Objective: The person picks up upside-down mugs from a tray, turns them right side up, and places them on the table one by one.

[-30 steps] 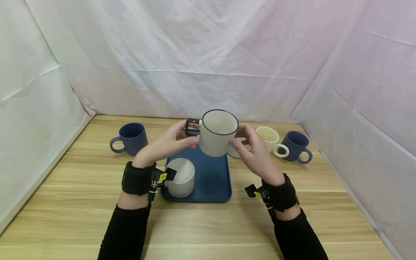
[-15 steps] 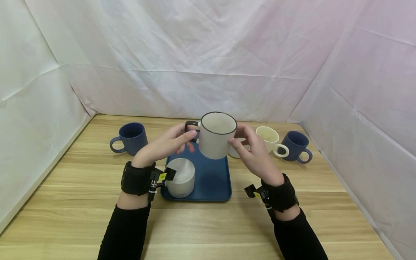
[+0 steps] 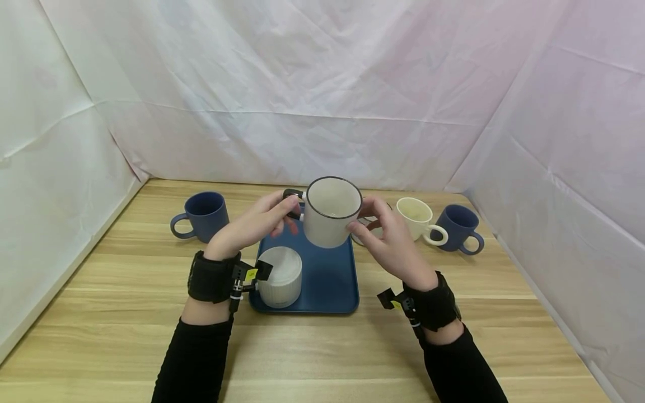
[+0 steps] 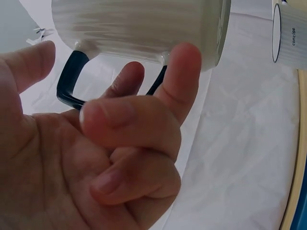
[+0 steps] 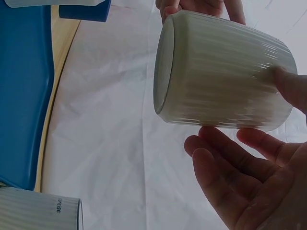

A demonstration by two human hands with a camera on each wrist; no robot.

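Note:
A white ribbed mug (image 3: pixel 330 215) with a black rim and black handle hangs tilted above the blue tray (image 3: pixel 327 280). My left hand (image 3: pixel 262 221) is at its handle: in the left wrist view the fingers (image 4: pixel 129 115) curl at the black loop and the index tip touches the mug's body (image 4: pixel 144 24). My right hand (image 3: pixel 388 238) holds the other side. In the right wrist view the thumb and fingertips (image 5: pixel 206 143) bear on the ribbed wall (image 5: pixel 225 72). An upturned white ribbed mug (image 3: pixel 279 274) stands on the tray's near left.
A dark blue mug (image 3: pixel 201 215) stands on the wooden table left of the tray. To the right are a cream mug (image 3: pixel 418 215) and another dark blue mug (image 3: pixel 461 226). A white mug marked "concise" (image 4: pixel 290 31) sits just behind my right hand. White cloth walls enclose the table.
The held mug has come slightly down and to the left over the tray. Both hands moved with it, and the left fingers have shifted onto the handle.

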